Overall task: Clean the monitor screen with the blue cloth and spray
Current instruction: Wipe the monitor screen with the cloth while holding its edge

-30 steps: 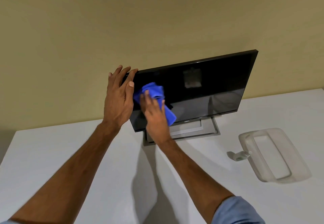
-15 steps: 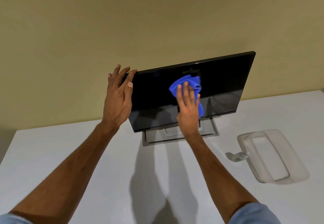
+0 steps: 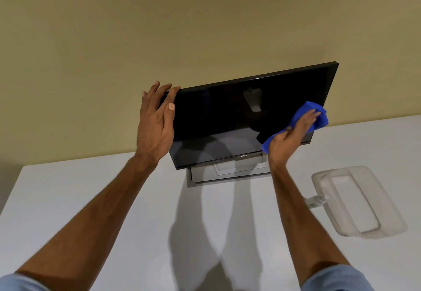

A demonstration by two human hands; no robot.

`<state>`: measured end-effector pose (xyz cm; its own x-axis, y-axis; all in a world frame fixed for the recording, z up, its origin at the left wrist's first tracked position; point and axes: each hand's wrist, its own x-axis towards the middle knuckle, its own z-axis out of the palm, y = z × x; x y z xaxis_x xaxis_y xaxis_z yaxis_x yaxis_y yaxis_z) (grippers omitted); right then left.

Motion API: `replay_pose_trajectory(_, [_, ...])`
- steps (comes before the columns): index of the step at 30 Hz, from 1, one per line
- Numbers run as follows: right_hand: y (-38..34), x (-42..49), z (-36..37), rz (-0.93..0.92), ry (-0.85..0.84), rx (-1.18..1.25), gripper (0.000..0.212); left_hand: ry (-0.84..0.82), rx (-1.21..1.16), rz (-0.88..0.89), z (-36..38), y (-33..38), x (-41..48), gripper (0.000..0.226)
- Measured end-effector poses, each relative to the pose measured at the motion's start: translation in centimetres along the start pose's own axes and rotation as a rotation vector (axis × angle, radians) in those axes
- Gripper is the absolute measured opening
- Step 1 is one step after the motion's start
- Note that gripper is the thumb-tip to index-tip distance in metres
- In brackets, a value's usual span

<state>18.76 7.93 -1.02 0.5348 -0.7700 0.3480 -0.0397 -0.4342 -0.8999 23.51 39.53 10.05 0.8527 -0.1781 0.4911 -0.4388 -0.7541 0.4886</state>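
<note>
A black monitor (image 3: 227, 117) stands on a grey stand (image 3: 227, 174) at the back of the white table (image 3: 114, 199), screen dark and tilted. My left hand (image 3: 155, 126) grips the monitor's upper left corner, fingers over the top edge, thumb on the front. At the screen's right edge my right hand (image 3: 289, 138) presses the crumpled blue cloth (image 3: 319, 117) flat against the glass. A small white spray bottle (image 3: 315, 202) lies on the table to the right, apart from both hands.
A translucent plastic tray (image 3: 382, 222) sits on the table at the right, with the spray bottle touching its left side. A beige wall rises directly behind the monitor.
My right hand has swept the blue cloth across the screen from the left part to the right edge. The left hand has stayed on the corner.
</note>
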Motion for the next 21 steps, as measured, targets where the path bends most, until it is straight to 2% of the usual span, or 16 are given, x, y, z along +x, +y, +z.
replay_pose_trajectory(2, [-1.9,-2.6,1.2,-0.05,-0.075,-0.027,0.078,0.0,0.004,-0.006,0.0,0.0,0.1,0.053])
replay_pose_trajectory(4, [-3.6,-4.8,2.9,-0.107,-0.141,-0.091,0.089,0.0,0.01,-0.017,0.0,0.1,0.2,0.054])
replay_pose_trajectory(6, [-4.8,-7.3,5.5,-0.28,-0.135,-0.34,0.106,0.006,0.014,-0.021,-0.1,0.2,0.2,0.053])
replay_pose_trajectory(8, [-6.3,-9.5,7.8,-0.455,-0.208,-0.348,0.115,0.009,0.012,-0.011,-0.1,0.2,0.2,0.052])
replay_pose_trajectory(11, [-7.5,-12.9,10.2,-0.741,-0.431,-0.403,0.123,0.011,0.011,0.002,-0.1,0.0,0.2,0.05])
replay_pose_trajectory(12, [-7.3,-14.1,10.6,-0.877,-0.52,-0.471,0.119,0.013,0.01,0.002,0.0,-0.1,0.2,0.05])
replay_pose_trajectory(15, [-5.5,-15.6,10.6,-1.208,-0.777,-0.577,0.087,0.014,0.011,0.003,0.0,-0.1,0.1,0.05])
replay_pose_trajectory(16, [-5.0,-15.6,10.2,-1.278,-0.82,-0.67,0.091,0.012,0.014,0.008,0.0,-0.2,0.1,0.05])
replay_pose_trajectory(18, [-3.8,-14.8,9.6,-1.325,-0.829,-0.773,0.109,0.005,0.016,0.016,0.1,-0.3,0.0,0.051])
replay_pose_trajectory(21, [-2.4,-13.2,8.6,-1.19,-0.753,-0.698,0.113,0.001,0.014,0.015,0.1,-0.4,0.2,0.051])
